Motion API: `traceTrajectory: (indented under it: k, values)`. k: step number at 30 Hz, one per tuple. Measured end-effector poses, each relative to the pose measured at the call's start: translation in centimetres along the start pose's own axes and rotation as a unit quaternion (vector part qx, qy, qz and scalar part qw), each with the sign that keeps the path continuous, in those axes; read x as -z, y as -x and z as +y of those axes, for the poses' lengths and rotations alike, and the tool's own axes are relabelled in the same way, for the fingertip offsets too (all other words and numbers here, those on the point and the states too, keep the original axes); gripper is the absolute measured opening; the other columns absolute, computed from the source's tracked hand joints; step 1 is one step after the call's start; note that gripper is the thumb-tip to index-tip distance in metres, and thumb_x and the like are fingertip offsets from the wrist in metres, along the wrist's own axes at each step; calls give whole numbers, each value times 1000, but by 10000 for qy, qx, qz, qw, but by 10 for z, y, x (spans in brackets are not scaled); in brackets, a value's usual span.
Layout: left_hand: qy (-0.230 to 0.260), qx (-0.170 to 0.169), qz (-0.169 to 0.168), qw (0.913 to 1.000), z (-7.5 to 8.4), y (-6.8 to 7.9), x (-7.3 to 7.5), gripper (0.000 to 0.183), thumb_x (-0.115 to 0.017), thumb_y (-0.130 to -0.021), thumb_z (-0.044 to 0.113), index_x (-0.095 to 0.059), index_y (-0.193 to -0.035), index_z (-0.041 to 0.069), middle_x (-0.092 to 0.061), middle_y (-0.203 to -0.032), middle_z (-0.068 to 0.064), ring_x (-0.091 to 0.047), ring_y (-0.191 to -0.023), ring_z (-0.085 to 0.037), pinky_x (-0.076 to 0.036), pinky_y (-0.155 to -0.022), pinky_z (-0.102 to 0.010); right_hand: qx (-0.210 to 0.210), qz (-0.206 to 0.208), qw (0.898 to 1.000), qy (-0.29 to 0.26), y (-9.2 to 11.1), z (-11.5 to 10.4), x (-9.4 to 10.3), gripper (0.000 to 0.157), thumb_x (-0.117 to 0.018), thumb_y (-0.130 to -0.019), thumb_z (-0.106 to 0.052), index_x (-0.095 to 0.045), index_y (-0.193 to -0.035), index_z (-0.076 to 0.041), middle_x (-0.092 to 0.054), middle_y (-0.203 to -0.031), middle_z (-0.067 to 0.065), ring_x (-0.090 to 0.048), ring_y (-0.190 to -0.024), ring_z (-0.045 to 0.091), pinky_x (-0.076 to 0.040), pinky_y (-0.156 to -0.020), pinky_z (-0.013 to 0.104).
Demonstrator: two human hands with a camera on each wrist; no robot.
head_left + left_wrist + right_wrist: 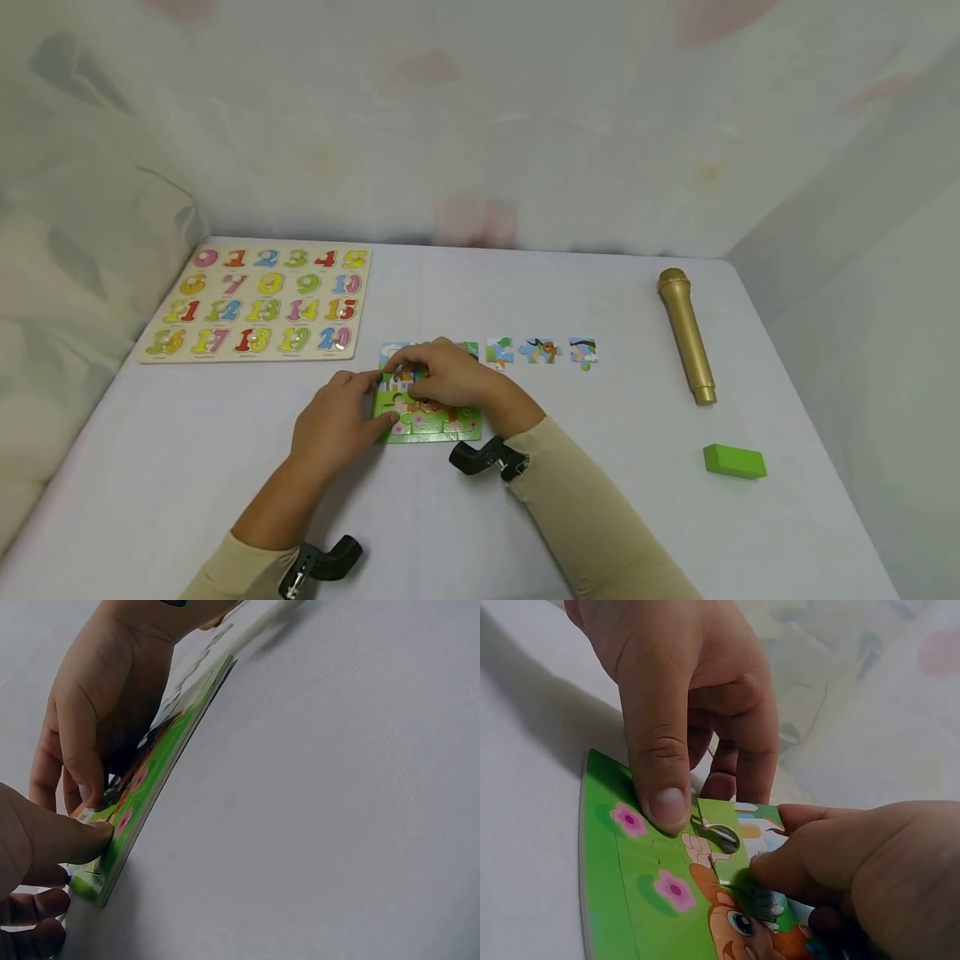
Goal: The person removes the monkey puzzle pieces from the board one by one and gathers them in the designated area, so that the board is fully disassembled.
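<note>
A green jigsaw puzzle in a thin tray lies on the white table, with pink flowers and a cartoon animal printed on it. My left hand holds the tray at its left side, the thumb pressed on the picture and the fingers at the edge. Over the upper left part, my right hand pinches a puzzle piece with a house on it. That piece sits slightly raised and tilted over its gap in the right wrist view. My right hand hides part of the picture in the head view.
Three loose puzzle pieces lie in a row right of the tray. A wooden number board is at the back left. Toward the right lie a gold microphone-shaped stick and a green block. Pale curtains surround the table.
</note>
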State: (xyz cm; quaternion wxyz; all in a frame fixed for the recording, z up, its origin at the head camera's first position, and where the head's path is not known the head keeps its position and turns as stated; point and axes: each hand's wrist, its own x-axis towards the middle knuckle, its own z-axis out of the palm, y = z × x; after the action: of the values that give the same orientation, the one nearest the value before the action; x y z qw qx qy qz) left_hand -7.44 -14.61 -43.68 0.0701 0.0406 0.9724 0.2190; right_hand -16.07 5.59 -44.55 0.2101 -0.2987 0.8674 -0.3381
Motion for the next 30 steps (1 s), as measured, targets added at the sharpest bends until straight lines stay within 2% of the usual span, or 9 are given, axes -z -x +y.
traceTrajectory:
  k: [6,11,16,20,24,30]
  values:
    - [36,27,-39,10000,-2,-1,0,72,-89,-88,31,-61,-146,-1,-63,-131,-24,-64,-116,-42,-55,-87,-57,83,150,9996,221,0,1,-5,36,-72,-103,-25,-70,-136,-40,-69,-108,-18,-52,-106,10,-41,-88,33]
    - [84,92,-93,9999,-3,-1,0,73,-89,-88,31,-60,-146,-2,-63,-131,-22,-64,-117,-41,-54,-89,-58,292,152,9972,669,1,2,-9,44,-66,-106,-27,-62,-146,-46,-69,-97,-17,-51,-98,12,-38,-84,36]
    - [100,73,-94,9999,-3,-1,0,72,-89,-88,31,-61,-145,-3,-63,-132,-23,-63,-119,-42,-54,-90,-59,354,29,9964,776,1,1,-7,49,-60,-108,-28,-55,-152,-49,-70,-99,-18,-49,-94,13,-37,-82,35]
    - [122,61,-90,9999,-2,-2,0,73,-89,-88,31,-60,-145,-3,-63,-132,-23,-63,-119,-42,-54,-91,-59,301,-87,9978,580,3,-1,-2,48,-58,-110,-29,-54,-153,-49,-68,-98,-17,-50,-98,14,-38,-84,36]
    - [143,58,-94,9998,-2,-3,0,72,-89,-88,31,-60,-146,-1,-64,-131,-21,-64,-118,-41,-54,-90,-58,203,-90,9997,131,5,0,1,44,-59,-110,-27,-59,-149,-47,-67,-101,-14,-52,-103,13,-42,-85,35]
    - [133,48,-81,9999,-3,-3,0,71,-89,-87,31,-61,-145,0,-64,-128,-21,-65,-114,-40,-54,-86,-57,275,-55,9990,-357,5,5,4,42,-62,-108,-23,-63,-146,-42,-66,-109,-12,-54,-99,12,-48,-79,30]
